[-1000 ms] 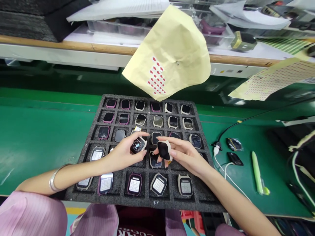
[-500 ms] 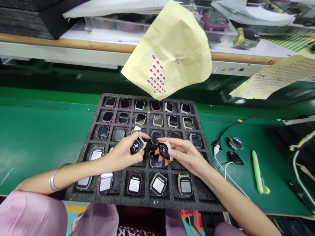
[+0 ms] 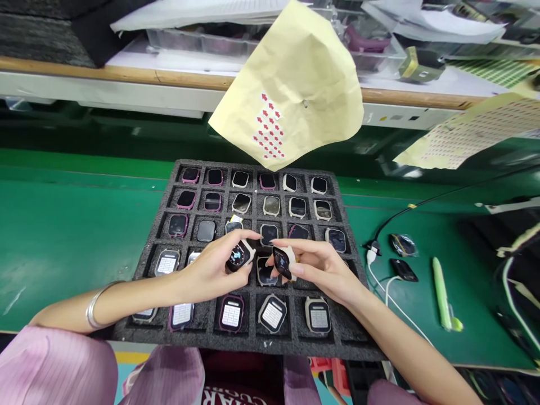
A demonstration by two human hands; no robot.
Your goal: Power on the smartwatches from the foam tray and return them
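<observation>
My left hand [image 3: 219, 260] grips a smartwatch body [image 3: 238, 256] by its pale case; its lit dark dial faces up. A second pale-cased smartwatch [image 3: 282, 262], tilted, sits between the thumb and fingers of my right hand [image 3: 323, 267], its screen also lit. Both are strapless and held apart, just above a dark foam tray [image 3: 253, 347]. Several more watch bodies lie in the tray's compartments, with purple, pale or grey cases. Those toward the front, such as a purple one [image 3: 231, 313] and a pale one [image 3: 318, 316], show white list screens; those at the back are dark.
Yellow paper with red arrow stickers [image 3: 320, 79] hangs from the shelf edge above the tray. On the green bench [image 3: 76, 225] at right lie a cable with a white plug [image 3: 372, 256], a small black device [image 3: 404, 270], a bagged black item [image 3: 403, 245] and a light green pen-like tool [image 3: 441, 292].
My left hand has shifted slightly right and turned its smartwatch, so the dial shows more fully. The right hand's smartwatch has tilted a little and stays nearly in place.
</observation>
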